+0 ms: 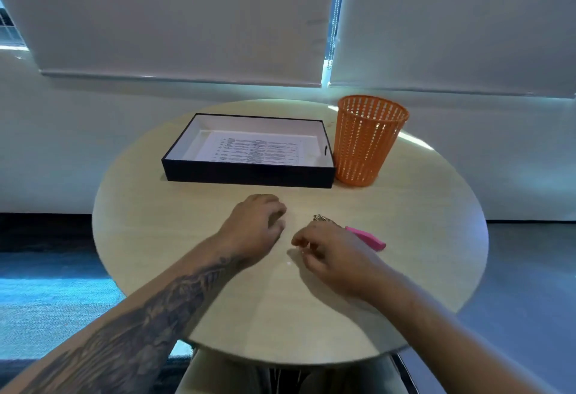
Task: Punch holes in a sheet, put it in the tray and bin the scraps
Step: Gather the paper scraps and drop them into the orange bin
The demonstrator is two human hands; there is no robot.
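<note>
A printed sheet (255,150) is laid flat inside a shallow rectangular tray (249,173), black outside and white inside, which is set at the far side of the round desk (420,206). An orange perforated bin (367,141) is stood upright just beside the tray's right end. A pink hole punch (369,238) is laid nearer, partly hidden.

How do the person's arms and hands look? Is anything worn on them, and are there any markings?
Both arms are bare, with no sleeves in view. The left forearm carries a large dark tattoo that runs from near the wrist towards the elbow. The right forearm shows no markings. The left hand and the right hand wear no gloves, and no watch shows.
</note>
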